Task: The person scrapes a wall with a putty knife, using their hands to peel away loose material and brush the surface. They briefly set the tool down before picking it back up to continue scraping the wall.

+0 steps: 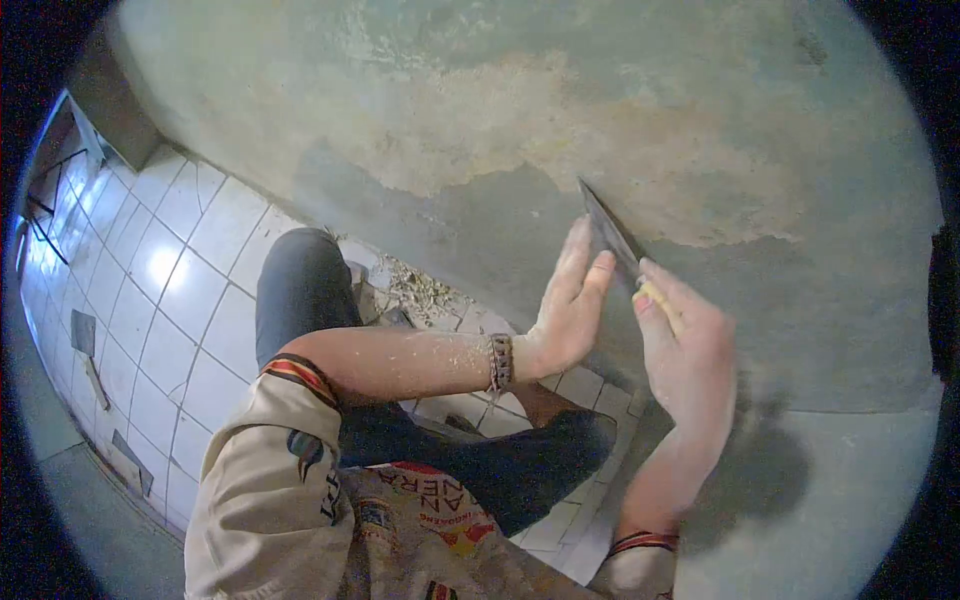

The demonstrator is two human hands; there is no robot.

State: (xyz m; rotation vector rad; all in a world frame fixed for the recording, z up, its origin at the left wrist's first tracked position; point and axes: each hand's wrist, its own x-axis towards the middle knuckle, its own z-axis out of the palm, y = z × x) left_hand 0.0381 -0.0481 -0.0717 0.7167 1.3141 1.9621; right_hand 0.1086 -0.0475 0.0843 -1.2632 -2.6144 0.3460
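Observation:
In my right hand (688,340) is a scraper (612,232), its yellowish handle wrapped by the fingers. The dark metal blade is seen nearly edge-on, its tip at the wall by the border of a peeled patch. My left hand (568,300) is open, fingers stretched out flat along the side of the blade. Pale dust coats the left forearm and the bracelet at its wrist. The wall (480,225) has a ragged edge where grey-green coating meets a bare beige patch (700,190).
Flaked debris (415,288) lies on the white tiled floor (150,300) along the foot of the wall. My bent knee (300,280) is close to the wall. A flat-bladed tool (84,332) and another flat piece (130,462) lie on the floor at left.

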